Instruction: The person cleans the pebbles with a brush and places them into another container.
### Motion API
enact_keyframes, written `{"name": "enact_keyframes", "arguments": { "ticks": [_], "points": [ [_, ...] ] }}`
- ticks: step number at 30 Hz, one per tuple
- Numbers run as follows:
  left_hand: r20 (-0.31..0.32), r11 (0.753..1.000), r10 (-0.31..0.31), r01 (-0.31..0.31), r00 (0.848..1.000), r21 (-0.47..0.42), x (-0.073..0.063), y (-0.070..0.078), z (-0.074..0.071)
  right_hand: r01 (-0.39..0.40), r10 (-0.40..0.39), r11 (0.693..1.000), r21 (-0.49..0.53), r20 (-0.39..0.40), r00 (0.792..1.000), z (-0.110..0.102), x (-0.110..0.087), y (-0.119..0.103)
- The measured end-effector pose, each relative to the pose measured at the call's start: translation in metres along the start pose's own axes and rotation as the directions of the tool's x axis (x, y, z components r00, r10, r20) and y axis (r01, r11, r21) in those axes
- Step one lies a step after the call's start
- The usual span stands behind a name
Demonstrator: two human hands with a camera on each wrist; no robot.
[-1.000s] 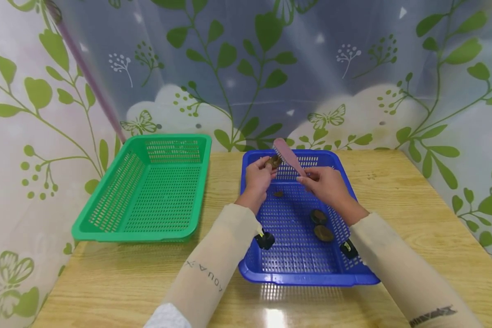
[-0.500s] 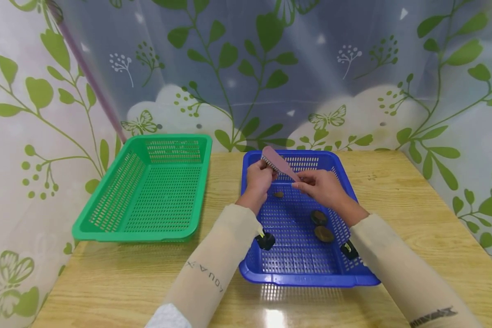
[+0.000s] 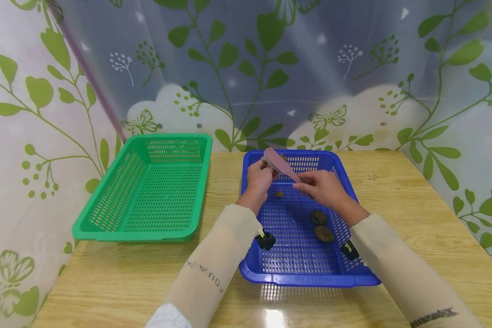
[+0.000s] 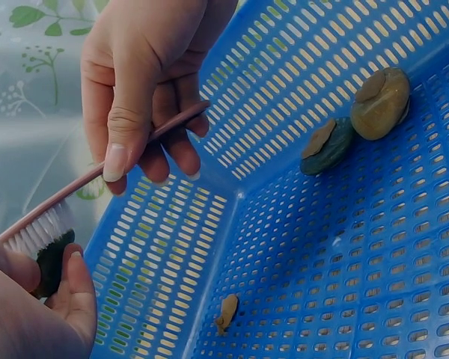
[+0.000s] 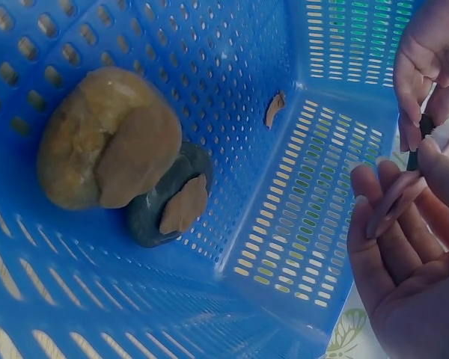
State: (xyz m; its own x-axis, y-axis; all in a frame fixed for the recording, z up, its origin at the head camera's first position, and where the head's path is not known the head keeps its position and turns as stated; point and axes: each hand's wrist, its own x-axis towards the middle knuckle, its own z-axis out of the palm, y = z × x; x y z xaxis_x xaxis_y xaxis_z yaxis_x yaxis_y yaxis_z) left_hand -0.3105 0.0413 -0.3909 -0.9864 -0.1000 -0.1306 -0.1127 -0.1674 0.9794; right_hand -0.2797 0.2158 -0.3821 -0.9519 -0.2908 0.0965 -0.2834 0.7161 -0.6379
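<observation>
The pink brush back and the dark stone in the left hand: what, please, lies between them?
White bristles lie between the pink brush back and the dark stone held by the left hand, reaching the stone; the left wrist view shows this.

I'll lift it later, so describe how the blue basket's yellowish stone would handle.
The yellowish stone looks solid, so probably stiff and rather heavy. Its rounded sides may let it rock. The brown patch, sharply edged, might flake off.

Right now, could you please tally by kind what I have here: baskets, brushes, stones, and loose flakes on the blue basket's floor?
Plastic baskets: 2 (green basket, blue basket)
Pink brush: 1
Stones: 3 (held stone in left hand, dark green stone, tan stone)
Loose brown flake: 1
Total: 7
</observation>
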Motion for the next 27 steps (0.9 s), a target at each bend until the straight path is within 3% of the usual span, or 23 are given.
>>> {"name": "enact_keyframes", "arguments": {
  "ticks": [15, 27],
  "points": [
    [0.016, 0.999, -0.030, 0.029, 0.999, 0.030, 0.0002, 0.0025, 0.0004, -0.050, 0.045, 0.995, -0.086, -0.061, 0.997, -0.0021, -0.0007, -0.0005],
    [0.016, 0.999, -0.033, 0.032, 0.999, 0.018, 0.0010, 0.0025, 0.0014, -0.060, 0.052, 0.994, -0.089, -0.088, 0.995, -0.0028, -0.0007, -0.0009]
  ]
}}
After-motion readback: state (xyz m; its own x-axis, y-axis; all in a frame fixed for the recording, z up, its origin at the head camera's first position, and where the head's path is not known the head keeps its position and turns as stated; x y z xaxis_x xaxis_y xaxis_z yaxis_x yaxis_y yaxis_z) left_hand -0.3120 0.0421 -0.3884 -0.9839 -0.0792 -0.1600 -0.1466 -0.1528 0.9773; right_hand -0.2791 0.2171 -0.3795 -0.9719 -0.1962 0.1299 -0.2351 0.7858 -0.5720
